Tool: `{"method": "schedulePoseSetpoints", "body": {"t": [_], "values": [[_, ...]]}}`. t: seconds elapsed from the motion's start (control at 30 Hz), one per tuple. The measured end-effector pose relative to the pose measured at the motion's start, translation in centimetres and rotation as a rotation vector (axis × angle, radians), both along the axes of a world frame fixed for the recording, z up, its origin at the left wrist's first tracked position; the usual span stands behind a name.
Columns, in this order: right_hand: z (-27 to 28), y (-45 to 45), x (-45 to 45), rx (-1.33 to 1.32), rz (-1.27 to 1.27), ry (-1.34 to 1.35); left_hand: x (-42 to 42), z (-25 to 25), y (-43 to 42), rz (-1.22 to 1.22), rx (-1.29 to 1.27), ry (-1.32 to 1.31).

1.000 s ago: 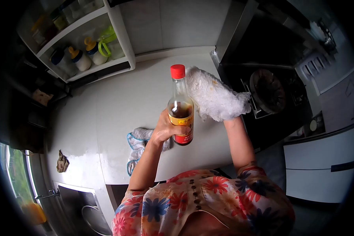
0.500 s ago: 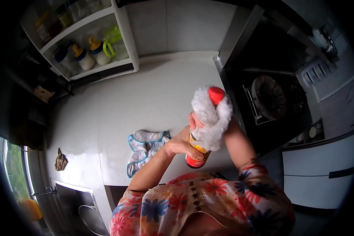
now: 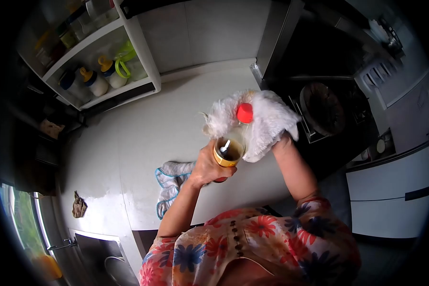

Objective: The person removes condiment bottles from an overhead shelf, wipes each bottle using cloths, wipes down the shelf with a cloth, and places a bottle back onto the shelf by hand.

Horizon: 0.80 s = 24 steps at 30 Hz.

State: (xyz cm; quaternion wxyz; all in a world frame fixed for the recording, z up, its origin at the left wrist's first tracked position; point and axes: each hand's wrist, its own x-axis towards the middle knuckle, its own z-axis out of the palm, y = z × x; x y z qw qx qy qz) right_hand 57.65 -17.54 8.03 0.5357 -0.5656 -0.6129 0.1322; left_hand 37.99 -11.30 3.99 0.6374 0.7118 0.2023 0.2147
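A bottle (image 3: 232,153) with a red cap, a clear upper part and a yellow-and-red label stands out in front of my body, tilted away. My left hand (image 3: 209,164) wraps round its lower body. A white fluffy cloth (image 3: 274,114) lies around the bottle's neck and cap on the far side and the right. My right hand (image 3: 282,139) grips the cloth, which hides most of the fingers. Beneath my left forearm, a grey-white cloth with blue edging (image 3: 169,183) lies crumpled on the counter.
A light counter (image 3: 128,148) spreads ahead. On the right is a dark stove (image 3: 319,112) with a round dark pan-like thing. Upper left, a white shelf (image 3: 152,71) holds several bottles. A small brown rag (image 3: 78,205) and a sink (image 3: 100,255) are at lower left.
The bottle has tipped, showing its clear upper part, and my left hand has shifted up and left. The fluffy cloth has opened out wider around the neck. The view has shifted slightly.
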Motion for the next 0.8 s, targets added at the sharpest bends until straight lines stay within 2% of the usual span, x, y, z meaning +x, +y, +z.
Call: {"method": "schedulePoseSetpoints", "body": {"t": [0.07,0.13,0.17,0.3,0.33,0.37,0.4,0.47,0.5,0.53,0.57,0.63,0.7,0.73,0.77,0.8], "values": [[1.3,-0.7,0.2,0.006,0.472,0.77,-0.2,0.4,-0.2,-0.021,0.036,0.112],[-0.8,-0.7,1.6,-0.104,0.585,1.111,-0.4,0.9,-0.4,-0.057,0.067,0.093],[-1.3,-0.6,1.6,-0.128,0.609,1.136,-0.3,1.2,-0.5,-0.071,0.083,0.082],[0.4,0.1,-2.1,-0.033,0.497,0.76,0.3,2.3,-0.5,-0.079,0.055,-0.045],[0.4,-0.3,-2.9,0.009,0.411,0.509,0.3,2.7,-0.3,-0.087,-0.003,0.022],[0.3,-0.6,-3.7,0.075,0.303,0.247,0.2,2.5,-0.1,-0.022,0.007,-0.03],[-0.2,-1.1,-4.5,0.12,0.212,0.099,0.4,2.1,0.1,0.046,0.017,-0.089],[-2.5,-1.8,-6.3,0.169,0.063,0.075,0.6,0.7,0.5,0.184,0.07,-0.154],[-3.0,-2.1,-7.1,0.042,0.06,0.349,0.7,1.5,0.2,0.267,0.114,-0.085],[-3.1,-1.7,-7.3,0.041,0.0,-0.016,0.8,0.6,0.4,0.278,-0.162,-0.182],[-3.0,-2.5,-8.1,-0.19,0.037,0.41,1.0,-0.8,0.8,0.284,-0.44,-0.277],[-3.0,-2.2,-8.6,-0.142,0.067,0.422,1.7,-2.2,1.3,0.295,-0.54,-0.327],[-1.3,-2.0,-8.6,-0.154,0.092,0.352,1.6,-2.4,1.1,0.305,-0.341,-0.27],[-0.6,-1.5,-8.2,-0.154,0.105,0.313,1.3,-1.8,0.8,0.303,-0.087,-0.187],[-1.2,-0.8,-7.2,-0.094,0.091,0.12,1.0,-1.3,0.5,0.299,0.167,-0.104],[-2.7,0.0,-5.8,-0.037,0.072,-0.066,0.8,-2.1,0.4,0.222,0.043,-0.18]]}}
